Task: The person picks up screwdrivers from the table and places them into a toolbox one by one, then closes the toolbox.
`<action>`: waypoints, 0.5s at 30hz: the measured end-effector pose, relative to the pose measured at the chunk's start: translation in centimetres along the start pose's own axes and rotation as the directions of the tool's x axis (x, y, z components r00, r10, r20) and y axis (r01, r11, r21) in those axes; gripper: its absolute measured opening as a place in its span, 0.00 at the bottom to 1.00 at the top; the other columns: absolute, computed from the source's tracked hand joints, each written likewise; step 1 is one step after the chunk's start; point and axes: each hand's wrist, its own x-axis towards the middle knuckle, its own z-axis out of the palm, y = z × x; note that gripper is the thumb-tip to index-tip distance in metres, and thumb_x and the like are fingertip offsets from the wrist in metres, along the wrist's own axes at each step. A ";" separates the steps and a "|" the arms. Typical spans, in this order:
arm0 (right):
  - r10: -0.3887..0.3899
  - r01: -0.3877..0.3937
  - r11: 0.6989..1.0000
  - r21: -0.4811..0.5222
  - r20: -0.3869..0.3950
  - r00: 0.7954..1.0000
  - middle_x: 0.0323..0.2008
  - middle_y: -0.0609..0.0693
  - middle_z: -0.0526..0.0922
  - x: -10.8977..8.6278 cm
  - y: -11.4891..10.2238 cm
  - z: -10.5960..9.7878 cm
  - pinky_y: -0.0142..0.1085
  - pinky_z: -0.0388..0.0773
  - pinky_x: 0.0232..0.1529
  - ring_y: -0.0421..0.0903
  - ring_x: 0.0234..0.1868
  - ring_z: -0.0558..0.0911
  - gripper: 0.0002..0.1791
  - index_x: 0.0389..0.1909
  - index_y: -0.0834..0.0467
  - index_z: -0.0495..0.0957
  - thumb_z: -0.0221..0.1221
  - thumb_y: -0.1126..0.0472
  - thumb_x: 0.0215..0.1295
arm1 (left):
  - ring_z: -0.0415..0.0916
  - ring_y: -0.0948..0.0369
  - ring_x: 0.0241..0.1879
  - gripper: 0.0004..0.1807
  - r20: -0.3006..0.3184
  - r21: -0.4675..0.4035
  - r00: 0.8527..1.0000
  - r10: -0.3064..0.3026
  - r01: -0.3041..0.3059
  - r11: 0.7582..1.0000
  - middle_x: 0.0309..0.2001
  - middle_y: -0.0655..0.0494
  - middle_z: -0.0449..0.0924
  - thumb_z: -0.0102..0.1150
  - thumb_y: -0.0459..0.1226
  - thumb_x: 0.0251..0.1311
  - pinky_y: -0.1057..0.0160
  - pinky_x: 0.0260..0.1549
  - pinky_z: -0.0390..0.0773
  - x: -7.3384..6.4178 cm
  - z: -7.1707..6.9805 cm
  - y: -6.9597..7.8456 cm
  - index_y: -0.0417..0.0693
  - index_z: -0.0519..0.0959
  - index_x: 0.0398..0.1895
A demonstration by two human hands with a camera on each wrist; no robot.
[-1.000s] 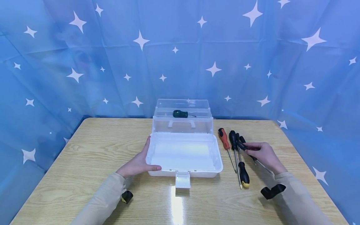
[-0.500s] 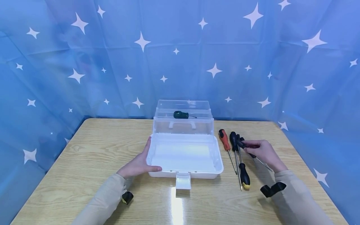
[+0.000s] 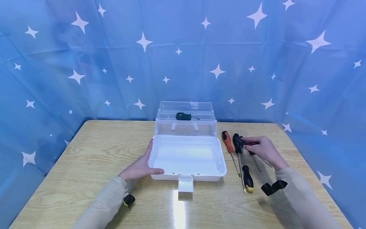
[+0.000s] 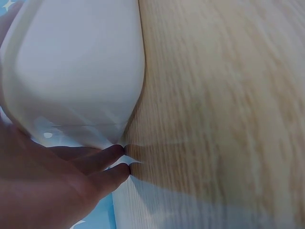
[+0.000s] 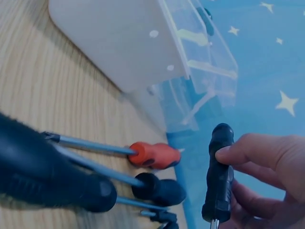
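My left hand [image 3: 141, 167] rests along the left side of an open white toolbox [image 3: 206, 178], its thumb on the front rim. In the left wrist view its straight fingers touch the box's wall. My right hand [image 5: 274, 164] pinches a black-handled screwdriver [image 5: 219, 176] between thumb and fingers, its handle upright in the right wrist view and its shaft running out of frame. That hand is over a group of screwdrivers right of the box: an orange-handled screwdriver [image 3: 227, 141], a black one [image 3: 237, 143] and a black one with a yellow end [image 3: 247, 179].
A green-handled screwdriver [image 3: 183, 116] lies in the clear upper part of the toolbox's raised lid. The front latch [image 3: 186, 184] hangs down. More screwdriver shafts [image 3: 263, 160] show beside my right hand. A blue starred curtain [image 3: 183, 63] stands behind the wooden table [image 3: 108, 143].
My right hand has moved slightly up and left with the black-handled screwdriver, uncovering the shafts lying on the table. The left hand and toolbox have kept their place.
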 end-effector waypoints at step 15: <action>-0.026 0.026 1.000 0.005 0.014 1.000 0.47 0.62 0.82 1.5 -2.1 1.0 0.36 0.72 0.25 0.53 0.38 0.79 0.20 0.56 0.63 0.79 0.62 0.60 0.65 | 0.46 0.42 0.71 0.71 0.004 0.020 1.000 -0.001 0.001 1.000 0.76 0.41 0.33 0.75 0.48 0.48 0.40 0.64 0.54 0.1 -0.2 -0.2 0.53 0.23 0.75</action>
